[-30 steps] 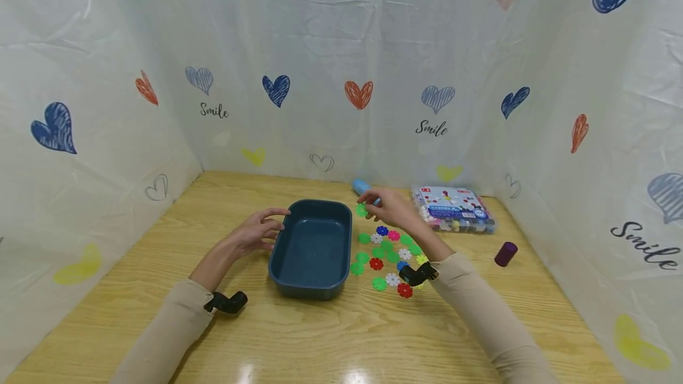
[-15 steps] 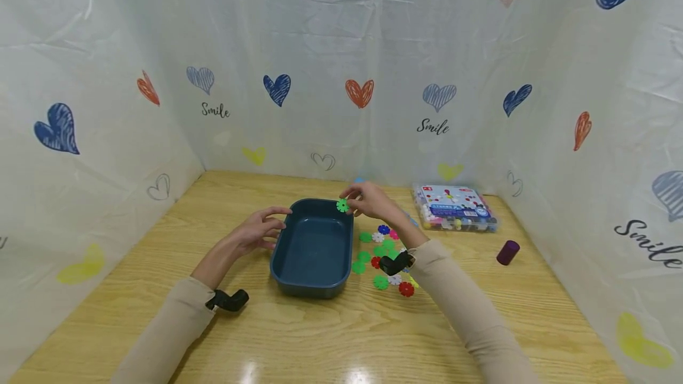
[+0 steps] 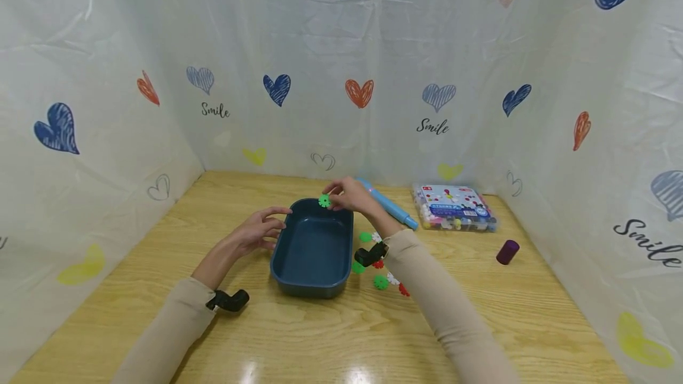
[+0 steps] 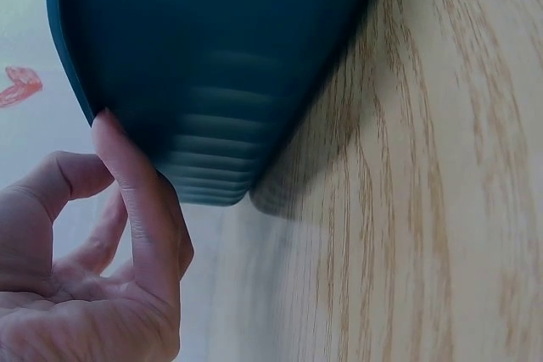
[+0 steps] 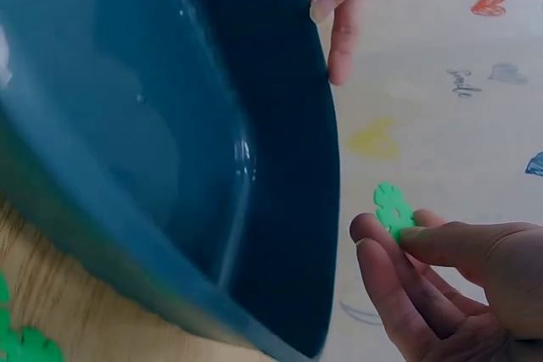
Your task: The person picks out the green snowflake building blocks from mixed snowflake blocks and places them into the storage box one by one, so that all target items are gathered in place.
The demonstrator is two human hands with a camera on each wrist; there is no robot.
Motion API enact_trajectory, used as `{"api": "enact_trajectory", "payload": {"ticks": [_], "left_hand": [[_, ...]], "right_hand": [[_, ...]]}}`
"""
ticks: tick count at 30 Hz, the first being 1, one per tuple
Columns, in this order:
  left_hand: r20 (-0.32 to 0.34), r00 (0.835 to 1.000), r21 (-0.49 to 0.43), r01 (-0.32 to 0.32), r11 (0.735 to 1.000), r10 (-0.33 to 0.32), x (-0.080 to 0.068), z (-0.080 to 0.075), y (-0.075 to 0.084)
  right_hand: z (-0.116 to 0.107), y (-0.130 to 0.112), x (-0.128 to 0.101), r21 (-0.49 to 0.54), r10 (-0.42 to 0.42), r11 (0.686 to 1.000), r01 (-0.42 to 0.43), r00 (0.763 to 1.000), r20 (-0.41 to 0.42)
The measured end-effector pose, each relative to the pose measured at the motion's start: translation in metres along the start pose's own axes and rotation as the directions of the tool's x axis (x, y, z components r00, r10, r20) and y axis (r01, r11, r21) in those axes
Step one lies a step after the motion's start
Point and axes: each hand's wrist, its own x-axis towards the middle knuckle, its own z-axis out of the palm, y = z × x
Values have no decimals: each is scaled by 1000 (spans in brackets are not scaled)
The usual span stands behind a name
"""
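My right hand (image 3: 350,195) pinches a green flower-shaped plastic disc (image 3: 324,201) between thumb and fingertips, over the far end of a dark blue rectangular tub (image 3: 312,289). In the right wrist view the green disc (image 5: 393,211) sticks up from the fingertips, beside the tub's rim. My left hand (image 3: 257,233) is at the tub's left side, fingers loosely extended. One fingertip touches the tub's outer wall near the rim in the left wrist view, where the hand (image 4: 110,260) shows beside the tub (image 4: 195,57). The tub's floor holds nothing.
Several flower discs in green (image 3: 380,282), red and white lie right of the tub, partly hidden by my right forearm. Behind them lies a light blue tube (image 3: 392,206). A clear box of colourful pieces (image 3: 455,208) stands at back right, with a purple cylinder (image 3: 507,252) nearer.
My right hand has carried the green disc leftward, from beside the tub to over its far end. The left hand stays at the tub's left side.
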Motion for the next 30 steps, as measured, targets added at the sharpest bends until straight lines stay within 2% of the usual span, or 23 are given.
{"api": "enact_trajectory", "payload": {"ticks": [12, 18, 25, 30], "left_hand": [[15, 1000, 3, -5, 1000, 5, 0, -1, -1], [9, 1000, 6, 3, 1000, -3, 1, -2, -1], [5, 1000, 5, 7, 1000, -7, 1, 0, 0], [14, 1000, -5, 1, 1000, -1, 0, -1, 0]], "right_hand": [[24, 5, 15, 105, 7, 994, -6, 1000, -8], [35, 7, 18, 65, -4, 998, 4, 1000, -4], [48, 7, 21, 53, 50, 997, -51, 999, 12], [56, 7, 21, -16, 58, 998, -58, 998, 6]]}}
